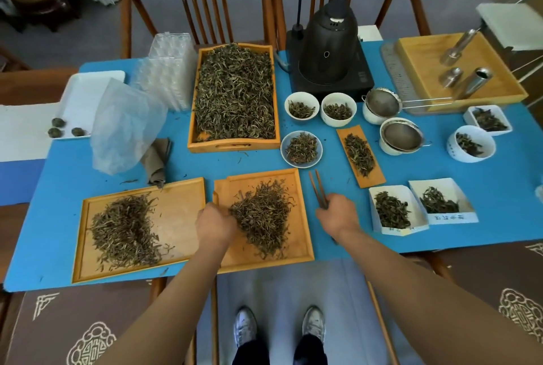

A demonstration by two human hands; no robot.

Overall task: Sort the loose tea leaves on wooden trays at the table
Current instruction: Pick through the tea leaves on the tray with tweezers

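Heap of loose tea leaves [264, 215] on near centre wooden tray [296, 250], blue counter [67, 188]. Left hand [216, 225] palm down at heap's left edge, fingers curled into leaves; forearm extended. Right hand [338, 213] just right of tray, fingers closed around chopsticks [318, 188], tips pointing away. Second heaped tray [182, 203] beside left.

Wooden trays [233, 147] with tea: four; round bowls [301, 148]: perhaps six; strainers [383, 103]: two; chopsticks [318, 188]: one pair.
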